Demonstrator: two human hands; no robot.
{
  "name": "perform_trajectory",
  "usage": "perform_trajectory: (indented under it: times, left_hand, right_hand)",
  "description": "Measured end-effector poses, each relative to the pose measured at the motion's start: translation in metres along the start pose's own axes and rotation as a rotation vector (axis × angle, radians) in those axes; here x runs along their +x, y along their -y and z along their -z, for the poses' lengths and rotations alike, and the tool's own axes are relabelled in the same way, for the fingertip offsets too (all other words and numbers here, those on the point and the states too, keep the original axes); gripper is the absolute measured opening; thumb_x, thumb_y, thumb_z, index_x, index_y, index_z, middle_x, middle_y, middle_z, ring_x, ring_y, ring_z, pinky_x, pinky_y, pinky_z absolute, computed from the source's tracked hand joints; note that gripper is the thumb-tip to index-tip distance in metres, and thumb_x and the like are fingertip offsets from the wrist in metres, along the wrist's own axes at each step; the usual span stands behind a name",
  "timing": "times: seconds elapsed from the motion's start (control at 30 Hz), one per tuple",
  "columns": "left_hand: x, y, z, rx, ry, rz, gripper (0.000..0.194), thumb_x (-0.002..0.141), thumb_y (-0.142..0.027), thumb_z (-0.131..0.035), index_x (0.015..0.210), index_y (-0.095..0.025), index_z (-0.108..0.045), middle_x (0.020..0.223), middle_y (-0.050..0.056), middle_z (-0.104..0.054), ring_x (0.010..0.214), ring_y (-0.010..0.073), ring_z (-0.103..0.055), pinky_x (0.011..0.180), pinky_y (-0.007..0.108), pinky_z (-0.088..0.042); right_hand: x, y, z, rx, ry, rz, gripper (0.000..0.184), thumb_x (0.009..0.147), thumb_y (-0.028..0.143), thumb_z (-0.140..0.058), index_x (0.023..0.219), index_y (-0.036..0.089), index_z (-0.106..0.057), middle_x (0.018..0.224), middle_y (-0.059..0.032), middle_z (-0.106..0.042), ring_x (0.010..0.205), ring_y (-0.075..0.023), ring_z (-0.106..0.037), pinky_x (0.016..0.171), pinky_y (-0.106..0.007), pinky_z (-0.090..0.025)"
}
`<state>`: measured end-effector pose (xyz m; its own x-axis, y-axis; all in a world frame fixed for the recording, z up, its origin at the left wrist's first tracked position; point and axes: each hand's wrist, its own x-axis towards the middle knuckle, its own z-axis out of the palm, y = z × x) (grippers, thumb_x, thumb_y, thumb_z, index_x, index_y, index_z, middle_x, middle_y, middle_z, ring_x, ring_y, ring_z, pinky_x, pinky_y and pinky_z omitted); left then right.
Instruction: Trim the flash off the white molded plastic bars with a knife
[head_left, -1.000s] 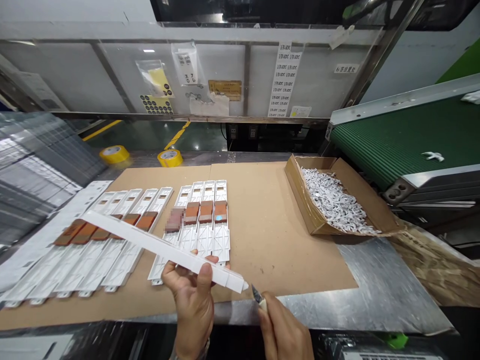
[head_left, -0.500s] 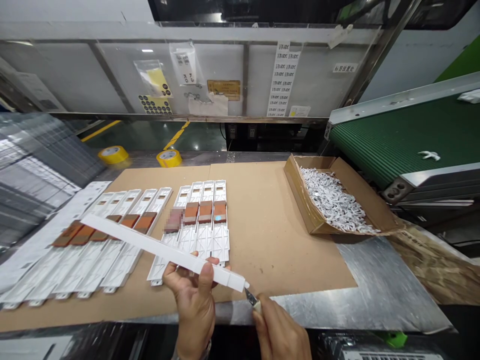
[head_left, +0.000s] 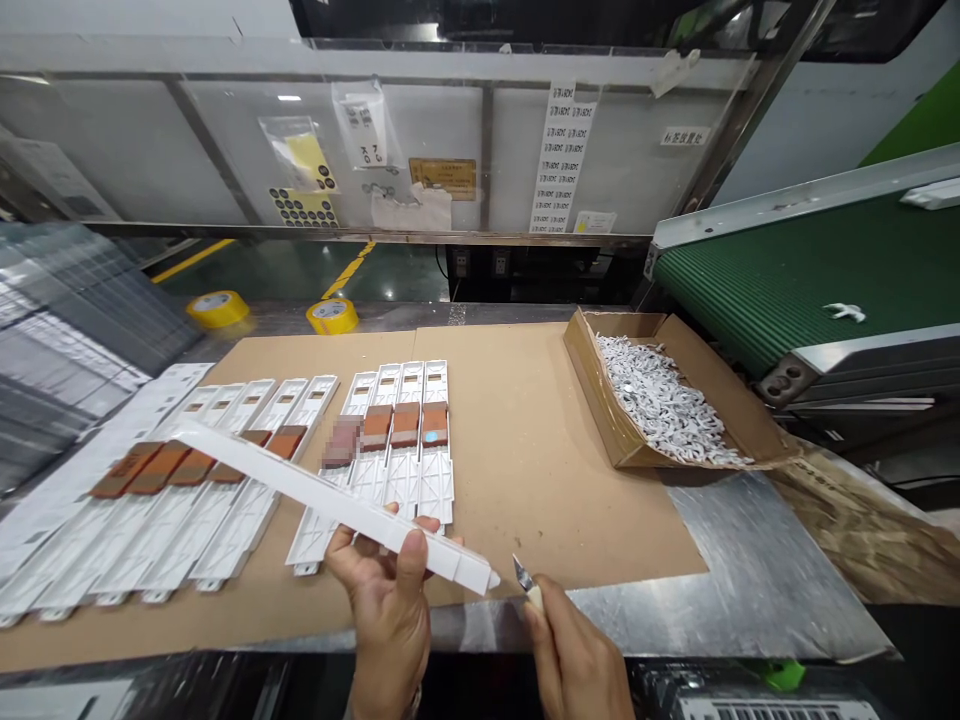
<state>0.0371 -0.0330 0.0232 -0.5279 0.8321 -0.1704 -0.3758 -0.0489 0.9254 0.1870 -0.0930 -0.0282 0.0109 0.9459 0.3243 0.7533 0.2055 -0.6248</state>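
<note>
My left hand (head_left: 386,590) is closed around a long white plastic strip (head_left: 315,492), held edge-up over the table, its right end by my thumb. My right hand (head_left: 577,660) grips a small knife (head_left: 525,580) whose blade points up-left, a short gap from the strip's right end. Below the strip, two groups of the same white strips (head_left: 397,450) with brown patches lie flat on a cardboard sheet (head_left: 525,450).
A cardboard box (head_left: 600,395) of small white plastic bits sits at the right of the sheet. A green conveyor (head_left: 787,270) runs at the far right. Two yellow tape rolls (head_left: 332,316) lie at the back. Stacked trays (head_left: 67,340) stand at the left.
The knife tip touched the strip's right end half a second ago; now it has drawn back to the right, leaving a small gap. The strip stays in my left hand.
</note>
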Motion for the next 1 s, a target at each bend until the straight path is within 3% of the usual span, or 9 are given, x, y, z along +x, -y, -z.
perform_trajectory:
  times: [0.17, 0.3, 0.47, 0.57, 0.67, 0.77, 0.83, 0.9, 1.0]
  left_hand:
    - [-0.003, 0.002, 0.000, 0.016, 0.019, 0.004, 0.063, 0.067, -0.039, -0.073, 0.113, -0.034, -0.031, 0.106, 0.002, -0.049, 0.082, 0.0156, -0.060, 0.068, 0.033, -0.056]
    - [-0.008, 0.002, -0.001, 0.069, 0.051, 0.006, 0.063, 0.069, -0.041, -0.071, 0.113, -0.032, -0.028, 0.098, 0.003, -0.056, 0.080, 0.0168, -0.061, 0.066, 0.032, -0.056]
    - [-0.015, 0.003, -0.005, 0.103, 0.078, 0.003, 0.061, 0.070, -0.041, -0.070, 0.113, -0.032, -0.028, 0.092, 0.004, -0.059, 0.075, 0.0178, -0.062, 0.063, 0.033, -0.056]
    - [-0.016, 0.002, -0.006, 0.066, 0.054, 0.014, 0.061, 0.069, -0.039, -0.071, 0.112, -0.033, -0.030, 0.098, 0.003, -0.057, 0.079, 0.0178, -0.062, 0.066, 0.035, -0.057]
    - [-0.012, -0.002, -0.007, -0.040, 0.090, 0.153, 0.062, 0.068, -0.037, -0.072, 0.117, -0.034, -0.034, 0.117, 0.006, -0.053, 0.088, 0.0217, -0.064, 0.075, 0.042, -0.056]
    - [-0.005, -0.001, -0.006, -0.177, 0.270, 0.401, 0.063, 0.068, -0.032, -0.070, 0.123, -0.029, -0.038, 0.126, 0.010, -0.054, 0.107, 0.0286, -0.059, 0.091, 0.044, -0.047]
    - [-0.004, 0.009, -0.005, -0.213, 0.384, 0.561, 0.063, 0.065, -0.028, -0.069, 0.122, -0.024, -0.042, 0.119, 0.012, -0.060, 0.109, 0.0307, -0.057, 0.093, 0.045, -0.045]
    - [-0.009, 0.029, -0.003, -0.169, 0.440, 0.637, 0.057, 0.065, -0.023, -0.068, 0.118, -0.021, -0.046, 0.113, 0.012, -0.063, 0.106, 0.0311, -0.058, 0.092, 0.047, -0.045]
    - [-0.025, 0.074, 0.004, -0.044, 0.405, 0.504, 0.050, 0.072, -0.024, -0.062, 0.120, -0.019, -0.046, 0.120, 0.013, -0.061, 0.111, 0.0274, -0.056, 0.099, 0.043, -0.040]
  right_hand:
    - [0.004, 0.011, 0.011, 0.343, 0.115, -0.248, 0.032, 0.095, 0.041, -0.034, 0.107, 0.022, -0.056, 0.079, -0.0025, -0.064, 0.069, -0.0156, -0.061, 0.058, -0.022, -0.044]
    - [0.015, 0.025, 0.017, 0.573, 0.170, -0.420, 0.038, 0.088, 0.053, -0.041, 0.093, 0.019, -0.058, 0.064, 0.0021, -0.053, 0.058, -0.0127, -0.049, 0.057, -0.021, -0.040]
    - [0.030, 0.036, 0.017, 0.744, 0.218, -0.527, 0.041, 0.083, 0.058, -0.048, 0.071, 0.018, -0.050, 0.058, 0.0049, -0.041, 0.055, -0.0097, -0.037, 0.052, -0.021, -0.030]
    - [0.031, 0.031, 0.014, 0.860, 0.263, -0.600, 0.043, 0.084, 0.059, -0.045, 0.072, 0.018, -0.048, 0.052, 0.0073, -0.035, 0.049, -0.0085, -0.031, 0.048, -0.021, -0.025]
    - [0.027, 0.019, 0.014, 0.928, 0.254, -0.643, 0.045, 0.083, 0.062, -0.046, 0.075, 0.018, -0.049, 0.049, 0.0091, -0.030, 0.046, -0.0076, -0.025, 0.044, -0.021, -0.021]
    - [0.024, 0.006, 0.020, 0.909, 0.109, -0.709, 0.045, 0.080, 0.062, -0.051, 0.070, 0.018, -0.047, 0.053, 0.0085, -0.029, 0.048, -0.0070, -0.024, 0.044, -0.020, -0.021]
    - [0.022, -0.003, 0.027, 0.882, 0.012, -0.744, 0.044, 0.079, 0.061, -0.054, 0.068, 0.019, -0.045, 0.055, 0.0079, -0.030, 0.049, -0.0070, -0.025, 0.044, -0.020, -0.022]
    - [0.022, -0.011, 0.033, 0.822, -0.035, -0.743, 0.044, 0.079, 0.060, -0.055, 0.067, 0.019, -0.046, 0.056, 0.0075, -0.030, 0.050, -0.0073, -0.026, 0.044, -0.020, -0.023]
    - [0.023, -0.022, 0.040, 0.683, -0.027, -0.721, 0.042, 0.081, 0.060, -0.053, 0.069, 0.019, -0.049, 0.058, 0.0068, -0.031, 0.050, -0.0080, -0.026, 0.043, -0.020, -0.023]
